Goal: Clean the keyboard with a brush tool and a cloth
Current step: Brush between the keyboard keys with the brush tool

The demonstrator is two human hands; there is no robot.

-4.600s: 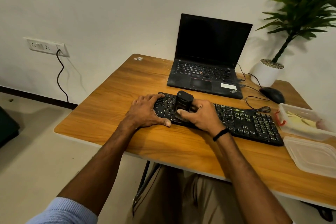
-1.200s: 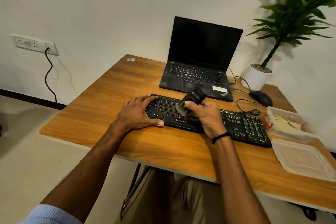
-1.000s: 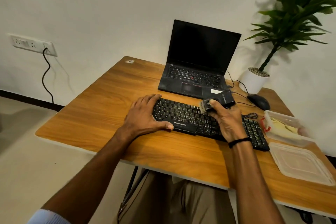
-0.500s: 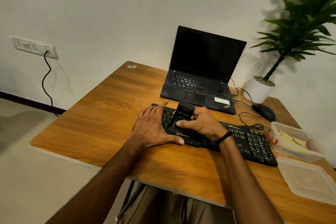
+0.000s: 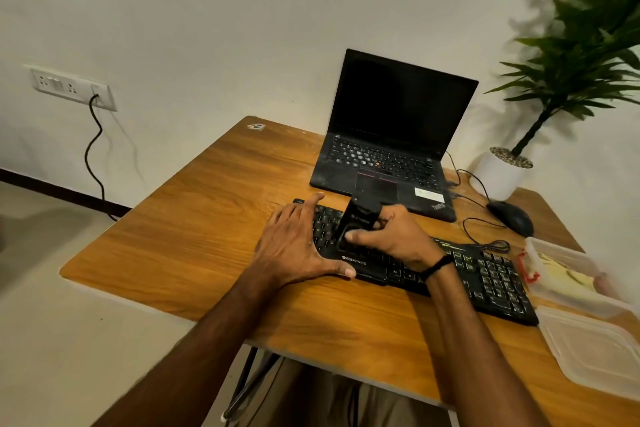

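A black keyboard [image 5: 485, 274] lies across the wooden table [image 5: 194, 239] in front of me. My left hand [image 5: 294, 246] rests flat on the keyboard's left end, fingers spread and thumb along its front edge. My right hand [image 5: 398, 239] grips a black brush tool [image 5: 356, 222], which stands upright on the keys just right of my left hand. Its bristles are hidden against the keys. A yellowish cloth [image 5: 561, 281] lies inside a clear plastic box [image 5: 575, 302] at the right.
An open black laptop [image 5: 391, 146] stands behind the keyboard. A black mouse [image 5: 512, 217] with its coiled cable and a white plant pot [image 5: 500, 172] sit at the back right. The box's clear lid [image 5: 595, 354] lies at the near right edge.
One second ago my right hand held the brush lifted over the keyboard's middle. It has come back down onto the left part of the keys. My left hand stays on the keyboard's left end.
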